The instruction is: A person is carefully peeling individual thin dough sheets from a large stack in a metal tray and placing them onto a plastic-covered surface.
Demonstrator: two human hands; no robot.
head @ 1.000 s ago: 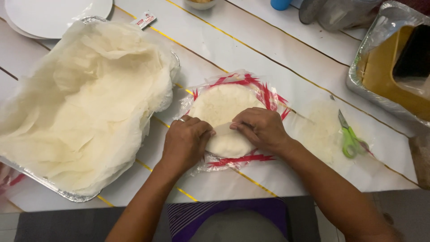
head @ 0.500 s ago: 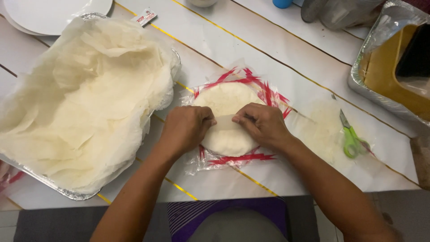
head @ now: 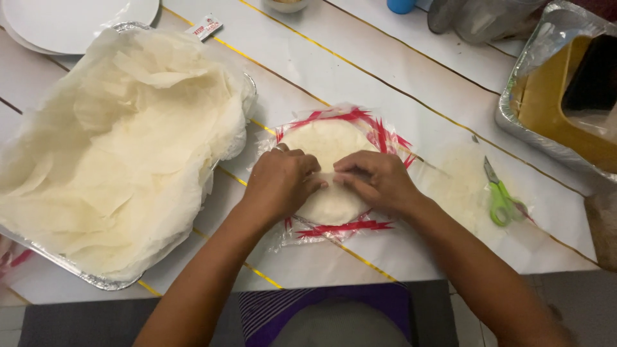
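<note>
A clear plastic pack with red markings (head: 334, 226) lies on the white table and holds a stack of round pale flatbreads (head: 324, 141). My left hand (head: 281, 182) and my right hand (head: 376, 180) rest on top of the stack near its middle. The fingertips of both hands meet and pinch at the plastic or the top sheet; which one I cannot tell. The lower half of the stack is hidden under my hands.
A foil tray (head: 77, 273) piled with thin pale pastry sheets (head: 116, 148) fills the left. Green-handled scissors (head: 501, 199) lie to the right on a flattened clear sheet. Another foil tray (head: 514, 115) with a yellow box stands at the far right. White plates (head: 71, 19) sit top left.
Both hands have slid from the near edge of the pack up onto its middle, and the fingertips have come together there.
</note>
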